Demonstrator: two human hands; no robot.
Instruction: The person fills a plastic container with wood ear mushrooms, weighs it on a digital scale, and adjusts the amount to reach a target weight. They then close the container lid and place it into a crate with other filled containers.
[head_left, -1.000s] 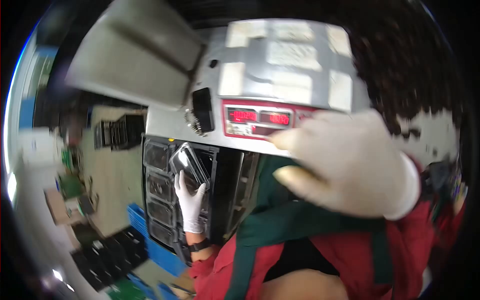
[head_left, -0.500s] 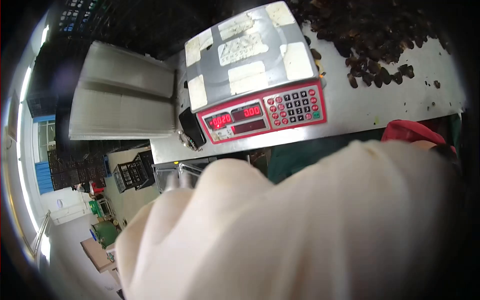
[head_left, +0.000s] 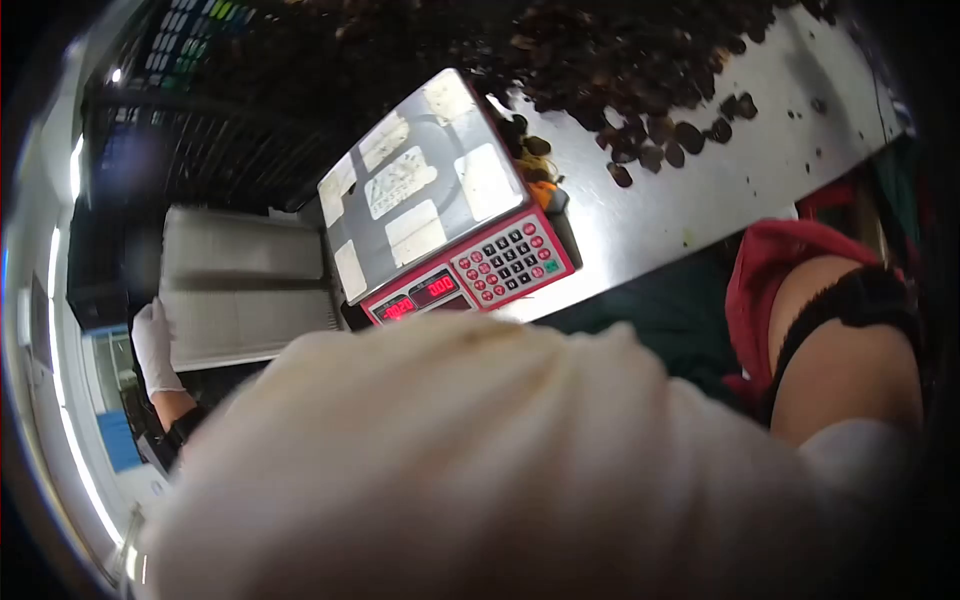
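Note:
My left hand [head_left: 153, 350], in a white glove, lies at the left edge of two stacks of pale ribbed sheets or trays [head_left: 240, 320]. Its fingers look stretched out against the edge. A large, blurred pale shape fills the foreground and appears to be my right hand [head_left: 480, 460], gloved and very close to the camera; its fingers cannot be made out. A bare forearm with a black band leads toward it from a red sleeve [head_left: 755, 290]. Beyond stands a red digital scale [head_left: 490, 265] with a worn metal platform and lit red digits.
Dark brown, flat rounded pieces [head_left: 655, 130] lie heaped on the metal table [head_left: 720, 200], some scattered singly. Black slatted crates [head_left: 220, 140] stand at the back left. Beside the scale lies a small orange-and-grey object [head_left: 545, 192]. Dark green cloth [head_left: 650, 330] hangs below the table edge.
The view has tilted and shifted, so the scale sits lower and further left. My left hand has come into view at the pale stacks. More of the right forearm shows.

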